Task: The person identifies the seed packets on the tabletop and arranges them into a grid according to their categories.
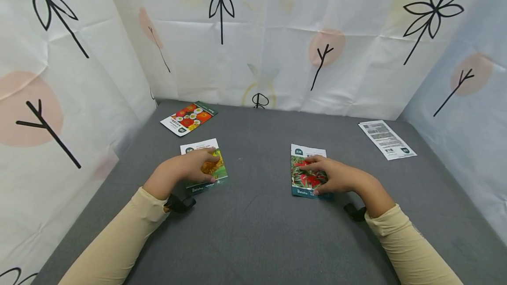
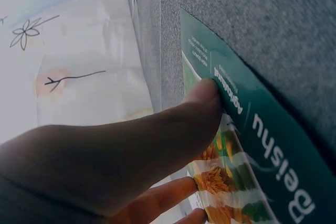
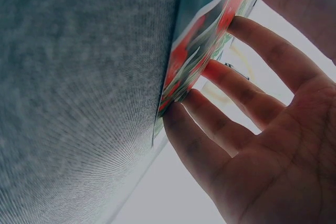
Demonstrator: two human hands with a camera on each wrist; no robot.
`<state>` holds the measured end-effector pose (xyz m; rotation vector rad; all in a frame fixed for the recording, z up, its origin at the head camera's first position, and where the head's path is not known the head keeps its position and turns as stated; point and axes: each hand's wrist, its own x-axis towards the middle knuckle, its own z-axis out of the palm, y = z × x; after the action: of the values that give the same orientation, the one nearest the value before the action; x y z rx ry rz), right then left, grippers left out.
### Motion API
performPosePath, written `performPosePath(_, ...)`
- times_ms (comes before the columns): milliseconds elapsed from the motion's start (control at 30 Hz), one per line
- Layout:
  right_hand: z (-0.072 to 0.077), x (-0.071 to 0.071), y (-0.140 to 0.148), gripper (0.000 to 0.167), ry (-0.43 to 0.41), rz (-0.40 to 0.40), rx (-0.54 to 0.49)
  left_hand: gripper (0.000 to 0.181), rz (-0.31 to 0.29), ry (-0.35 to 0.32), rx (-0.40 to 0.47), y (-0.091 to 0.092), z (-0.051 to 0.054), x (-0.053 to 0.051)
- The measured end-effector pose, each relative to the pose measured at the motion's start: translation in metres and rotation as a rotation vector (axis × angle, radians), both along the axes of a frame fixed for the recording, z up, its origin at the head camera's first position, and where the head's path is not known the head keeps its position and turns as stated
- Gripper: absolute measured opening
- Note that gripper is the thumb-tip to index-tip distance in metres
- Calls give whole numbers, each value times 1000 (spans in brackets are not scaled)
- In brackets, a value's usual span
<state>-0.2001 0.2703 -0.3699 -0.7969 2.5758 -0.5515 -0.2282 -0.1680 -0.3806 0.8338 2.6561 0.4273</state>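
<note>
While both hands lie on packets and neither packet is plainly off the desk (image 1: 253, 236), the work looks to be partway, at the point of contact rather than of carrying, and nothing marks it as finished. The left hand (image 1: 190, 165) lies over the yellow-flower packet (image 1: 212, 167) on the left of the desk, its fingers spread and loosely bent, thumb and tips on the printed face, touching it without wrapping round it. The right hand (image 1: 338, 176) does likewise on the red-flower packet (image 1: 310, 181), right of the middle, its fingers stretched out, tips against the face and not grasping. So 2 of the 4 packets are being handled, while the other 2 have no hand on them: the mixed-flower packet (image 1: 190, 117) at the far left and the text-side-up packet (image 1: 387, 139) at the far right. My judgement is that lifting or placing the nearer pair remains to be completed; the pictures cannot settle which. As for looks, the yellow-flower packet is slightly turned, with a white top, a yellow-orange bloom over green and a dark green foot reading "Beishu". The red-flower packet lies nearly square to the person, with red blooms among narrow leaves and the same lettering. The mixed-flower packet lies aslant, showing red, orange and white blooms; the text-side-up packet, also aslant, shows dark print on white and a green logo
</note>
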Motion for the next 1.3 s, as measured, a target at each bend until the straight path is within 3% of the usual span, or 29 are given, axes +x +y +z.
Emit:
performPosePath(433, 2, 0, -1, 68, -4, -6, 5, 64, -27, -16, -1, 7, -2, 0)
performPosePath(667, 2, -1, -2, 69, -19, -14, 15, 62, -12, -35, 9, 9, -1, 3)
performPosePath(1000, 2, 0, -2, 69, -13, -14, 17, 54, -7, -5, 0, 17, 5, 8)
performPosePath(1100, 1, 0, -1, 69, -12, -15, 11, 54, 20, 30, -6, 19, 4, 9)
performPosePath(1300, -1, 0, -1, 69, -15, -12, 2, 68, 162, 81, -62, 24, 9, 13)
